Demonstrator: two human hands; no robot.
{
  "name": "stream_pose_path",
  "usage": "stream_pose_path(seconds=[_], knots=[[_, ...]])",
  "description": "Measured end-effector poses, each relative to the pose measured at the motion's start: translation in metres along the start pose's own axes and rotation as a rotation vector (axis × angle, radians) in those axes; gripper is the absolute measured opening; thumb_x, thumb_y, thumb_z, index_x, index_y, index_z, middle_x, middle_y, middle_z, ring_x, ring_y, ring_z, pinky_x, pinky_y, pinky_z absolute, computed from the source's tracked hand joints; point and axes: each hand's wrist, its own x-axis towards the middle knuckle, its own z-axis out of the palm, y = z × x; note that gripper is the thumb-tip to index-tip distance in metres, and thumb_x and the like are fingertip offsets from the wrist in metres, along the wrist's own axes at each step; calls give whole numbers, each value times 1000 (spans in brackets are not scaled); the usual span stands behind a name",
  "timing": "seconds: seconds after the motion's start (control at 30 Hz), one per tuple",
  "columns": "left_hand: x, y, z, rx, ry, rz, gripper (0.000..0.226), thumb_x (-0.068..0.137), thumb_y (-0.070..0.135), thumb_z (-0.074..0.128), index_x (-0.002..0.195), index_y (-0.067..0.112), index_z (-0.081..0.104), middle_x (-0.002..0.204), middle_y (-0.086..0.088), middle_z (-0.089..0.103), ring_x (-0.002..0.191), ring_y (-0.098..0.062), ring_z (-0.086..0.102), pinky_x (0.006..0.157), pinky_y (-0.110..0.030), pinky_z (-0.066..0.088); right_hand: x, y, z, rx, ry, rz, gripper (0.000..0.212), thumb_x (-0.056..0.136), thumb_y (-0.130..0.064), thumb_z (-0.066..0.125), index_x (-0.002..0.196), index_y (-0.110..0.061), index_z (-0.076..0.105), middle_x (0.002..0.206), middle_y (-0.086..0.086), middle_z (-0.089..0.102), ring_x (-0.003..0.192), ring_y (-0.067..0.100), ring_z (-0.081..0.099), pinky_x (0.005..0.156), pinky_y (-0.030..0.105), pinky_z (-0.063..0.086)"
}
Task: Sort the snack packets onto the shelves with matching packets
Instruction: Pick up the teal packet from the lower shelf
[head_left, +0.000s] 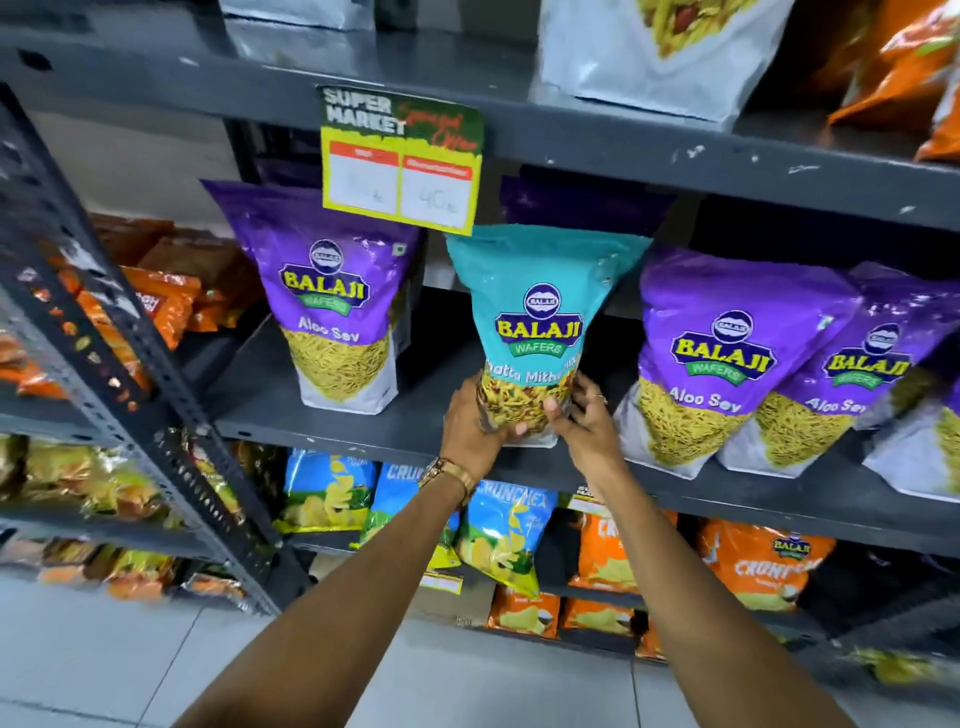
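A teal Balaji Khatta Mitha Mix packet (540, 312) stands upright at the front of the grey middle shelf (415, 423), between purple packets. My left hand (475, 421) grips its lower left corner and my right hand (584, 421) grips its lower right corner. One purple Aloo Sev packet (332, 291) stands to its left. Two more purple Aloo Sev packets (711, 353) (841, 374) lean to its right, with another partly cut off at the frame's right edge.
A yellow and green price tag (402, 156) hangs from the upper shelf edge just above the teal packet. Blue Crunchex packets (498, 535) and orange packets (758, 561) fill the shelves below. White and orange bags sit on the top shelf. Another rack of orange packets (156, 296) stands at left.
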Motion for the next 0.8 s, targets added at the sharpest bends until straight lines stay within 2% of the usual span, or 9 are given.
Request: stream_pose_path(seconds=[0.1,0.17,0.27,0.37,0.47,0.53,0.6,0.7,0.8], knots=[[3,-5,-14,-9,10,-24,76,60,11,89,126,8,51,125,-16,62,121,-32,55,92,-31,44,-4,1,14,-16,-11,9,47,87,-8,61,126,-20,38,130,9,50,126,29,49,104,43,44],[0,-6,-24,8,11,-14,71,60,6,88,122,7,52,123,-16,63,118,-32,57,92,-35,46,-14,1,24,-5,15,-7,48,86,-7,61,128,-19,40,132,11,52,127,29,51,104,43,45],[-11,-7,-38,34,6,40,71,58,5,89,120,5,53,120,-16,65,114,-33,60,92,-40,50,-40,-3,35,37,65,-33,49,86,-5,62,128,-19,41,136,15,53,127,29,52,98,30,49],[-32,-5,-52,42,-29,71,73,57,8,89,121,4,54,118,-17,66,113,-33,61,88,-36,49,-74,-9,44,71,112,-58,54,83,-12,66,132,-16,42,138,15,52,125,24,53,101,35,48],[-61,4,-67,51,-55,105,77,51,25,84,120,6,55,115,-16,66,109,-33,62,86,-39,50,-110,-21,49,85,159,-75,54,78,-15,67,128,-18,45,132,9,56,115,3,59,94,19,50],[-79,14,-79,73,-90,133,77,50,29,81,119,7,55,113,-14,67,106,-30,62,82,-34,48,-136,-30,52,64,198,-99,54,76,-19,70,125,-20,48,128,5,60,115,3,59,94,21,50],[-98,26,-93,99,-132,163,75,52,24,85,120,9,56,114,-12,68,107,-28,63,78,-27,44,-162,-42,53,37,247,-119,57,71,-28,71,124,-22,51,118,-7,68,113,4,61,94,24,51],[-121,51,-116,141,-151,212,74,57,10,88,124,14,56,119,-6,70,110,-24,63,78,-22,40,-195,-66,54,-9,272,-178,43,70,-22,69,107,-37,54,97,-33,69,96,-9,63,79,10,51],[-136,80,-140,141,-130,293,76,55,13,88,124,20,58,117,0,73,106,-18,65,77,-23,46,-215,-96,58,-34,310,-247,44,72,-14,77,100,-39,53,95,-22,69,91,-10,62,71,7,50]])
